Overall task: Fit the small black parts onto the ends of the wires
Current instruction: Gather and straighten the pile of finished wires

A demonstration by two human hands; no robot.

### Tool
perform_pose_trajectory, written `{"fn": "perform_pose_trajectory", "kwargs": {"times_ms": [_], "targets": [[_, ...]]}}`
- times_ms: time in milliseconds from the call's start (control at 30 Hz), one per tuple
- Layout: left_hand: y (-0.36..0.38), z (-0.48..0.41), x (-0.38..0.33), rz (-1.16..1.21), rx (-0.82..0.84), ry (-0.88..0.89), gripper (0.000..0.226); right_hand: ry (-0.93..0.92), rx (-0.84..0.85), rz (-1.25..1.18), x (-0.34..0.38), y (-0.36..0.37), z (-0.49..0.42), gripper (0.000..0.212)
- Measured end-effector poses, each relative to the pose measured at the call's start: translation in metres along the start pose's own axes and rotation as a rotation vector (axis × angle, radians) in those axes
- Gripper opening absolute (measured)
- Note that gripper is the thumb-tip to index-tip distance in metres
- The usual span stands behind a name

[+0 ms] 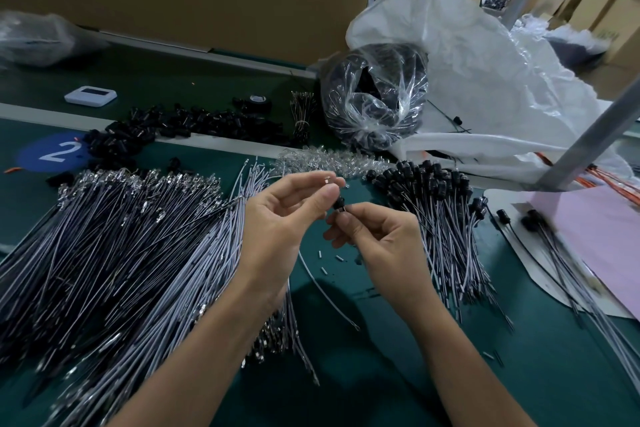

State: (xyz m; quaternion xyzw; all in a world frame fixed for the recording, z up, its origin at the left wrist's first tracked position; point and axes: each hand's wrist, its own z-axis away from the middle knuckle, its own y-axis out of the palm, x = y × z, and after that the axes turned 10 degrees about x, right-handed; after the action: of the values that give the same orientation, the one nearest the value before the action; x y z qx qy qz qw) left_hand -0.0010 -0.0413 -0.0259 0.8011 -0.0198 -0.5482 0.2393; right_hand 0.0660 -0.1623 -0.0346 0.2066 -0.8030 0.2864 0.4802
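Observation:
My left hand (287, 215) and my right hand (377, 239) meet above the green mat, at the middle of the head view. Between thumb and finger my left hand pinches a tiny clear piece (327, 180). A small black part (339, 203) sits at my right hand's fingertips, pinched there, and a thin grey wire (325, 291) trails down from under my hands onto the mat. A big bundle of grey wires (114, 253) with metal ends lies to the left. Wires that carry black parts (436, 204) are heaped to the right.
Loose black parts (194, 125) lie in a row at the back of the mat, with clear pieces (322, 161) piled in front of them. A clear bag of black parts (374, 97) and white plastic sheeting (485, 80) stand behind. A grey post (588, 139) rises on the right.

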Motion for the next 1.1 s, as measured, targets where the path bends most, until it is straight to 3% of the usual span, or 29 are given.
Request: {"fn": "perform_pose_trajectory", "kwargs": {"times_ms": [100,367,767,967,1033,1100], "targets": [[0.001,-0.001,0.005,-0.072,0.068,-0.077,0.041,-0.011,-0.037,-0.043,0.000,-0.002,-0.001,0.012],[0.007,0.000,0.001,-0.019,0.017,0.016,0.013,-0.023,-0.028,-0.045,-0.003,0.005,0.000,0.018],[0.006,0.004,-0.007,-0.074,-0.019,0.136,0.010,-0.119,-0.093,0.146,0.004,0.014,0.009,0.012],[-0.005,-0.002,-0.013,0.063,-0.143,0.080,0.015,-0.122,0.109,0.218,0.012,0.010,0.007,0.016],[-0.009,-0.004,-0.014,0.153,-0.174,0.001,0.019,-0.058,0.213,0.160,0.013,0.003,0.005,0.023],[-0.014,-0.007,-0.014,0.162,-0.218,-0.090,0.020,0.036,0.182,0.104,0.013,-0.006,0.003,0.035]]}}
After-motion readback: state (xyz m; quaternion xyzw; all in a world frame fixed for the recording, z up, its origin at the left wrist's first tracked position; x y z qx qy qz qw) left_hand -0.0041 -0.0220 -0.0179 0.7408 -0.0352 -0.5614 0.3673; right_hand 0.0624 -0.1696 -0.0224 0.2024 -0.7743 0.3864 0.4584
